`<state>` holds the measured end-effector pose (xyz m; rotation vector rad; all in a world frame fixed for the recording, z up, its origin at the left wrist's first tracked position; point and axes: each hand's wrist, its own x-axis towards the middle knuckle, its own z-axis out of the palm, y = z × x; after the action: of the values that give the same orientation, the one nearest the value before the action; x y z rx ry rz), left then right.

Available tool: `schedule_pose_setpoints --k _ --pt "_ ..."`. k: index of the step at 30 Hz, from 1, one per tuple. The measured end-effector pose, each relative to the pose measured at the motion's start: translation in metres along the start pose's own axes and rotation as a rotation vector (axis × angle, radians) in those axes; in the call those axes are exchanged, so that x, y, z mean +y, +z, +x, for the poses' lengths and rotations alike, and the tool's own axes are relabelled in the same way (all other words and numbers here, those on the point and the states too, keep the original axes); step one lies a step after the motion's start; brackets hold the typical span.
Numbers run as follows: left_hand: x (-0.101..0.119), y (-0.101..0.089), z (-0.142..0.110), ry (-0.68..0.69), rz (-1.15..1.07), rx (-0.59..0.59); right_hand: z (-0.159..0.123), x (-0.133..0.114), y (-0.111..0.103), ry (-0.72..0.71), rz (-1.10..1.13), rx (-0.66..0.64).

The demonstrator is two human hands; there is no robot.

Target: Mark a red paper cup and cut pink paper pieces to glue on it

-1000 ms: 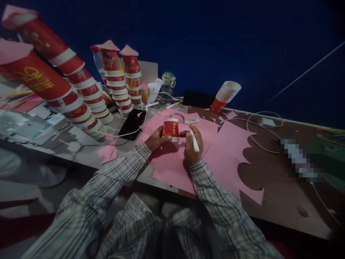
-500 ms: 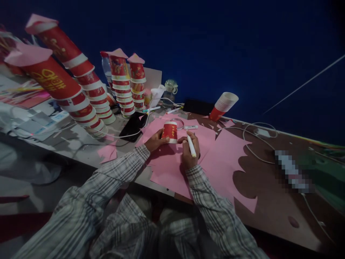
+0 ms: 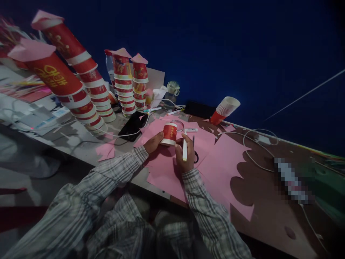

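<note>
A red paper cup (image 3: 170, 132) with gold marks is held upside down above pink paper (image 3: 164, 172). My left hand (image 3: 154, 142) grips the cup at its left side. A white marker (image 3: 184, 147) with a pale yellow end lies in the closed fingers of my right hand (image 3: 185, 153), whose fingertips are close to the cup's lower right rim; I cannot tell whether they touch it. Just right of that hand, partly hidden, are scissors (image 3: 196, 156) with a black handle. Behind the cup lie a roll of clear tape (image 3: 180, 124) and a small white tube (image 3: 191, 130).
Tall towers of stacked red cups (image 3: 72, 86) with pink paper cones stand at left. A black phone (image 3: 133, 126) lies near them. Nested cups (image 3: 225, 109) tilt at the back right. A glass jar (image 3: 172, 90) stands behind. White cables (image 3: 258, 158) cross the right side.
My right hand has turned, and the marker is now more upright and farther left. The cup has tipped slightly. More of the scissors shows. The whole view has shifted a little.
</note>
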<state>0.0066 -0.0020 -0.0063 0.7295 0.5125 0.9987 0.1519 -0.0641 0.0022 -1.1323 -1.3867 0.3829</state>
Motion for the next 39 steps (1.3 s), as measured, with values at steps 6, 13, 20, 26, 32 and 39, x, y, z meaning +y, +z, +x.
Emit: schedule_pose_setpoints --k 6,13,20,26,32,39 --pt "0.006 0.017 -0.005 -0.037 -0.164 -0.005 -0.003 0.003 0.003 0.065 -0.073 0.001" --pt "0.01 0.021 -0.009 -0.066 -0.184 -0.043 -0.003 0.002 0.003 0.044 -0.076 0.005" --pt "0.01 0.012 -0.009 -0.152 -0.163 -0.081 -0.003 -0.001 0.004 0.083 -0.064 -0.018" --pt "0.01 0.004 -0.005 -0.103 -0.053 -0.08 -0.003 -0.001 0.002 0.017 -0.026 0.089" --pt "0.011 0.002 0.0 -0.016 0.017 0.041 -0.003 -0.008 -0.002 -0.088 0.107 0.097" --pt "0.011 0.005 -0.002 0.038 0.003 0.121 -0.005 -0.019 0.001 -0.191 0.074 -0.035"
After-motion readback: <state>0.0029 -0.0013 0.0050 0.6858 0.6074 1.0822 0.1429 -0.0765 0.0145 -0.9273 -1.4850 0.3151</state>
